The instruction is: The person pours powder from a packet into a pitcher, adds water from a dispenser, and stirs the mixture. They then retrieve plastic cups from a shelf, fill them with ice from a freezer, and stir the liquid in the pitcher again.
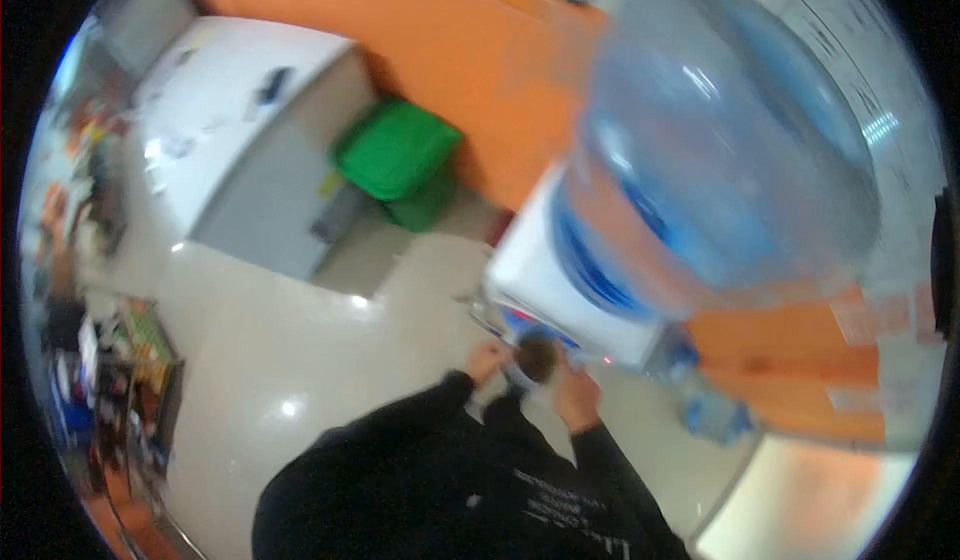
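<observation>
A round cup (536,358) with a dark inside stands out at the front of a white water dispenser (540,250). My right hand (577,396) is closed on the cup's right side. On the other side, my left hand (487,361) has its fingers drawn together close to the cup's left edge; blur hides whether they grip it. A large clear blue water bottle (700,150) sits upside down on top of the dispenser.
A green bin (400,150) stands by the orange wall, beside a white-topped counter (240,90). Another bottle (718,416) lies on the floor right of the dispenser. Shelves with goods (135,370) line the left. A pale table (800,505) is at the lower right.
</observation>
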`<state>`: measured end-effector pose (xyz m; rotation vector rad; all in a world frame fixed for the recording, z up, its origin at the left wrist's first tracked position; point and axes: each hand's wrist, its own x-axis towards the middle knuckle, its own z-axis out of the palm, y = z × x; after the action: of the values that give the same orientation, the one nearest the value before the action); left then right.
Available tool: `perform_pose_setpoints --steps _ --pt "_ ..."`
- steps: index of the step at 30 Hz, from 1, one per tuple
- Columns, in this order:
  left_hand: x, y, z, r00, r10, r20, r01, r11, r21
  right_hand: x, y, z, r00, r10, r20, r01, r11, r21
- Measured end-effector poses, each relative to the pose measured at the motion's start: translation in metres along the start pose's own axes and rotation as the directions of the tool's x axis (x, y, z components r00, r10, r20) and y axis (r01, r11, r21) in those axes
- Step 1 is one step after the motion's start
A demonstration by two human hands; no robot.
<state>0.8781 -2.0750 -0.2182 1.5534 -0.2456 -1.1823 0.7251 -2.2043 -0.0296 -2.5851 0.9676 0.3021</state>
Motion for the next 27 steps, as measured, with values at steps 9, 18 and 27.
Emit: perform_pose_setpoints --steps 9,18,27 --pt "-0.009 0.036 0.003 0.995 0.098 0.011 -0.099 0.986 0.138 0.004 0.0 0.0 0.998 -0.031 0.057 0.038 0.992 -0.12" --pt "-0.012 0.039 0.009 0.995 0.102 -0.003 -0.101 0.988 0.118 -0.002 -0.003 -0.002 1.0 -0.014 0.007 0.015 0.999 -0.032" --pt "0.002 0.01 0.009 0.994 0.105 0.025 -0.108 0.982 0.155 -0.002 0.005 0.001 0.998 -0.055 0.006 0.055 0.995 -0.083"
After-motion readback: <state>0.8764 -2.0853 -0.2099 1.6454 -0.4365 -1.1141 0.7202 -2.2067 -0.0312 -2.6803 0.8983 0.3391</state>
